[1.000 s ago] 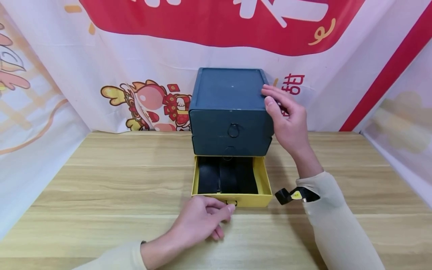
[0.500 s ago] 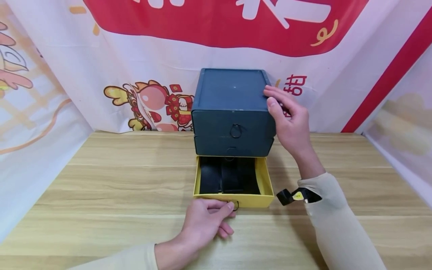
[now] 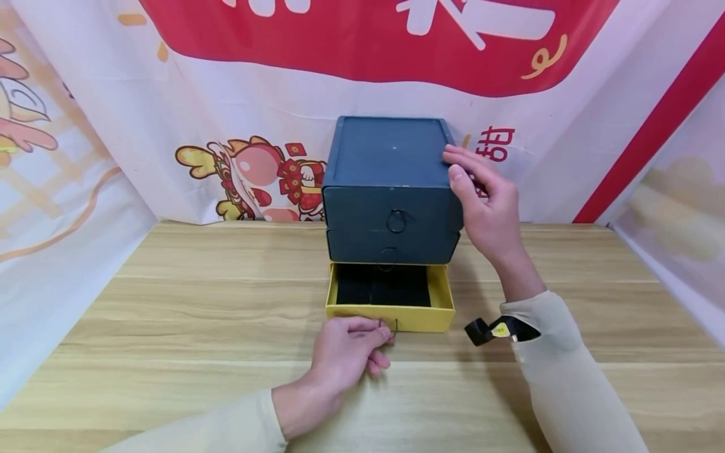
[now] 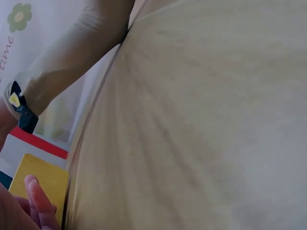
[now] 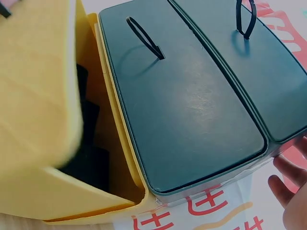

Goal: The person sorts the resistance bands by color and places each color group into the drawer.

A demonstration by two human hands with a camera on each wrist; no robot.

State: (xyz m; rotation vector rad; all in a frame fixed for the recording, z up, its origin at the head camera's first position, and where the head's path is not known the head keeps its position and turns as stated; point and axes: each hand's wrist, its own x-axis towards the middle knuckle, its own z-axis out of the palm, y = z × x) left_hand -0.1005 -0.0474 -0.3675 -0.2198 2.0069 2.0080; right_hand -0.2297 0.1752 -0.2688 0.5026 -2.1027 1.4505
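A dark blue drawer unit [image 3: 391, 151] stands against the backdrop, two blue fronts with black loop pulls above a pulled-out yellow drawer [image 3: 425, 319]. Several black pieces [image 3: 385, 286] lie inside that drawer. My left hand [image 3: 345, 352] is at the middle of the yellow front, thumb and fingers pinching its black loop pull [image 3: 397, 326]. In the left wrist view, its fingers [image 4: 41, 201] overlap the yellow front. My right hand [image 3: 484, 201] rests with extended fingers against the unit's upper right edge; the right wrist view shows those fingertips at its side.
The wooden table [image 3: 198, 314] extends on both sides of the unit. A printed cloth backdrop [image 3: 272, 94] hangs close behind it, with more cloth at left and right. A small black camera [image 3: 478, 331] juts from my right wrist, beside the drawer.
The yellow drawer has slid partway inward, its front now farther from me, my left hand moving with it. The right hand stays at the unit's edge.
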